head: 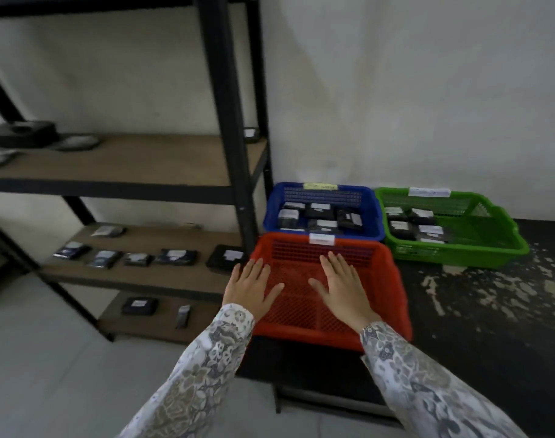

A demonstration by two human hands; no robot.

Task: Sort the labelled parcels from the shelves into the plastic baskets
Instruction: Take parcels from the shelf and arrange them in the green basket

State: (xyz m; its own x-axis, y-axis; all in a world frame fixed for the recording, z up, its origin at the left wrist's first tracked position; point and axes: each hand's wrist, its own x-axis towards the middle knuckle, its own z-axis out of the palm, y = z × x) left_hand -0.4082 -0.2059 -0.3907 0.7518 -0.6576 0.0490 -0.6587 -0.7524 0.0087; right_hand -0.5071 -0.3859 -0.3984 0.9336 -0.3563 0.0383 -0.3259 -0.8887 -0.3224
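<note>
Three plastic baskets sit on a dark table. The red basket (pixel 393 279) is nearest and holds nothing. Behind it the blue basket (pixel 372 203) and, to the right, the green basket (pixel 497 229) each hold several black labelled parcels. My left hand (pixel 251 284) and my right hand (pixel 339 284) hover flat, fingers spread, over the red basket, holding nothing. Several black parcels with white labels (pixel 175 257) lie on the middle board of the black shelf rack (pixel 228 121) at left; two more (pixel 139 306) lie on the lowest board.
The dark table (pixel 491 311) has flaking paint and stands against a white wall. The upper shelf board (pixel 127 159) carries dark round objects at its left end and a small parcel (pixel 251 134) by the rear post. Pale floor (pixel 48 358) lies below.
</note>
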